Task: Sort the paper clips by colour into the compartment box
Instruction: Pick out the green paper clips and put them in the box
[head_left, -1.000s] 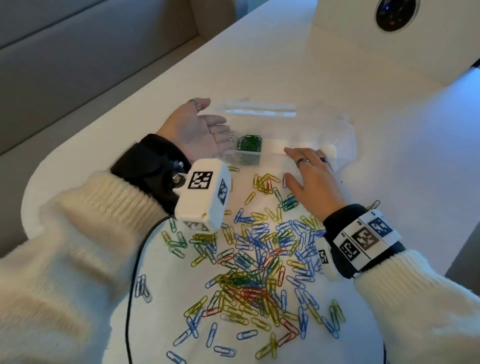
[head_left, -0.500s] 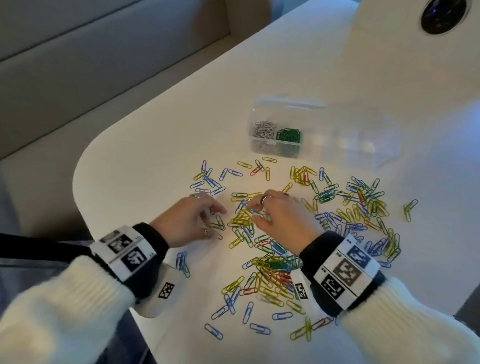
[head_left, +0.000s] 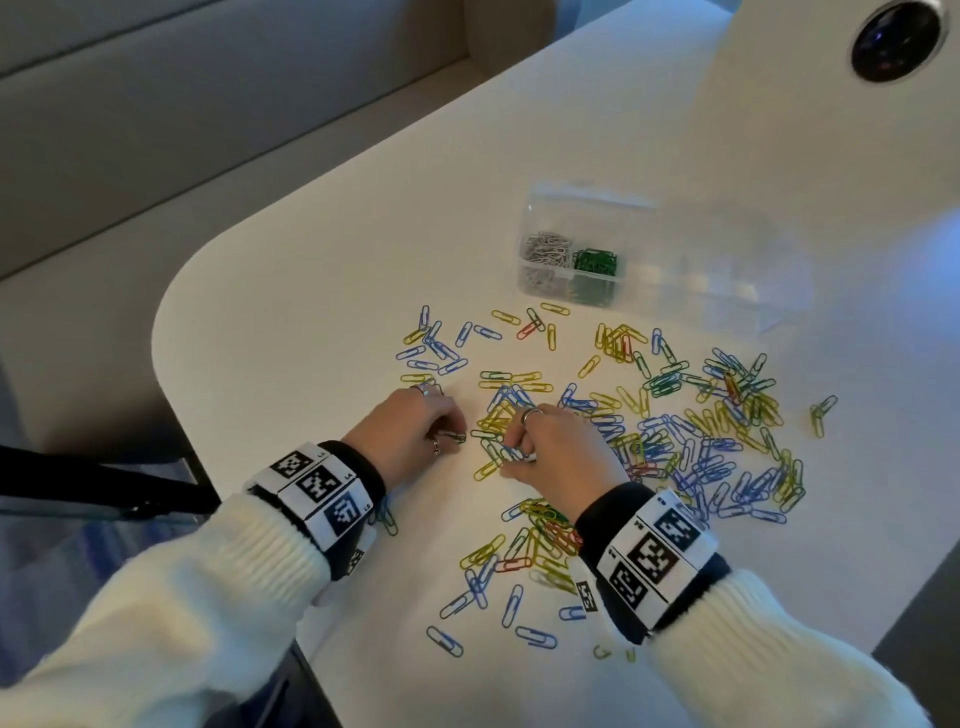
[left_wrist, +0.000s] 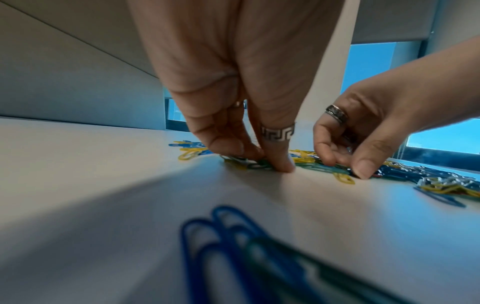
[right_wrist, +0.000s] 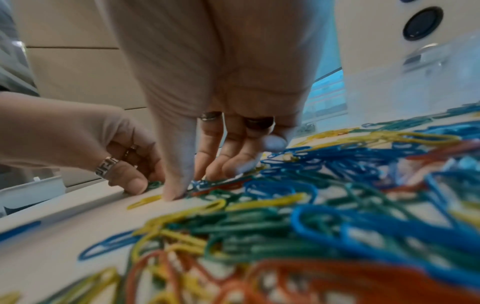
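Observation:
Several blue, yellow, green and red paper clips (head_left: 675, 436) lie spread over the white table (head_left: 322, 291). The clear compartment box (head_left: 727, 270) stands beyond them, with silver clips (head_left: 548, 249) and green clips (head_left: 595, 260) in its two left compartments. My left hand (head_left: 452, 434) sits at the pile's near-left edge, fingers curled, thumb and fingers pinching a green clip (right_wrist: 155, 184) against the table. My right hand (head_left: 511, 457) is just beside it, fingers curled down into the pile, pinching at a clip whose colour is hidden. In the wrist views, the left hand (left_wrist: 259, 160) and right hand (right_wrist: 197, 185) both touch the tabletop.
The table's rounded corner (head_left: 171, 322) drops off close to my left hand. A white device with a dark round lens (head_left: 893, 41) stands at the far right. A black strap (head_left: 104, 483) hangs off the left edge. Blue clips (left_wrist: 221, 236) lie under my left wrist.
Both hands came back from the box to the near-left part of the pile. The left palm, open and turned up a second ago, now faces down with fingers curled on clips.

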